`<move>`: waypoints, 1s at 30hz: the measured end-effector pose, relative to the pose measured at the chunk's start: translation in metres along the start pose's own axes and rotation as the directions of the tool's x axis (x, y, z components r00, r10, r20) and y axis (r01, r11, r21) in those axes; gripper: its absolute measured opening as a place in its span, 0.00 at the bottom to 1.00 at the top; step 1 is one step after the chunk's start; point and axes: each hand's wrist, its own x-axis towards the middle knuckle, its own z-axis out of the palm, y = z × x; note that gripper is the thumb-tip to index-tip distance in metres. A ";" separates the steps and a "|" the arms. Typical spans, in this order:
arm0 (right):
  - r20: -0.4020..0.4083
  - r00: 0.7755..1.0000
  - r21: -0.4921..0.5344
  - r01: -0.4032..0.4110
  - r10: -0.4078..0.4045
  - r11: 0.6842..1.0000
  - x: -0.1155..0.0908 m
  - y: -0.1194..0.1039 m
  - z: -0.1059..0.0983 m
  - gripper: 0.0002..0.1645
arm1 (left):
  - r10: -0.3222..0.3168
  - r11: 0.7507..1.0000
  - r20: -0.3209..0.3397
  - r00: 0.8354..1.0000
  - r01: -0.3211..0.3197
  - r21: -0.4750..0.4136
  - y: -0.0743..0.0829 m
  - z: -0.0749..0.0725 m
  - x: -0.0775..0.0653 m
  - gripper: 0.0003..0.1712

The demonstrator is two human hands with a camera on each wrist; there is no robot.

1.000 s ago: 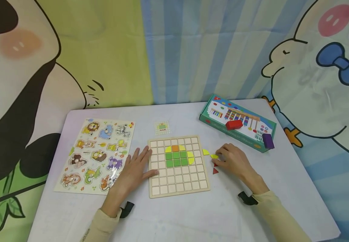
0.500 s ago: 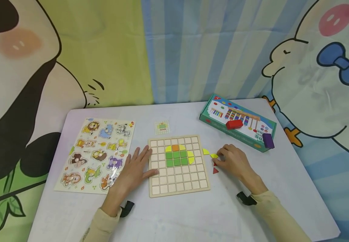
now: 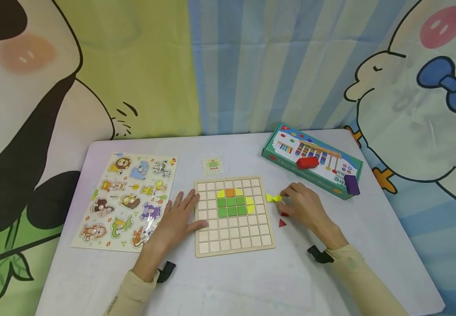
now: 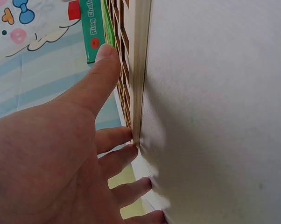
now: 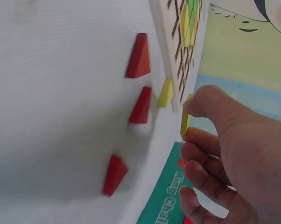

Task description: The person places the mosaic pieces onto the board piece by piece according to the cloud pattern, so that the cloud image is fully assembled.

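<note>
A wooden grid board [image 3: 233,241] lies mid-table with green squares [image 3: 231,206], an orange square [image 3: 229,192] and yellow rounded pieces [image 3: 250,205] set in it. My left hand [image 3: 176,221] rests along the board's left edge, fingers spread; in the left wrist view its thumb [image 4: 101,77] reaches over the rim. Beside the right edge, my right hand [image 3: 303,206] pinches a yellow quarter-round piece [image 5: 186,119] between thumb and forefinger. Another yellow piece [image 5: 166,93] lies on the table by the board. Red triangular pieces [image 5: 139,58] lie near that hand, partly hidden in the head view.
A small pattern card [image 3: 212,166] lies behind the board. To the left is an animal puzzle sheet [image 3: 127,188], partly under the left forearm. A green game box [image 3: 311,160] at back right bears a red block [image 3: 307,163] and a purple block [image 3: 352,184].
My right hand has shifted slightly left and away from me, bringing the pinched yellow piece close to the other one. The left hand stays in place on the board's edge.
</note>
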 end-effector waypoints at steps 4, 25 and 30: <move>-0.014 0.996 0.034 0.090 -0.089 0.995 0.015 -0.013 -0.002 0.17 | -0.004 1.000 0.006 1.000 0.004 -0.014 0.000 0.000 0.000 0.54; 0.060 0.886 0.129 0.450 -0.460 0.884 0.094 -0.107 0.048 0.13 | -0.010 1.000 0.015 1.000 0.010 0.009 -0.002 0.002 0.000 0.53; 0.108 0.881 0.138 0.446 -0.461 0.885 0.098 -0.117 0.057 0.14 | -0.005 1.000 0.008 1.000 0.005 0.017 -0.002 0.000 0.000 0.53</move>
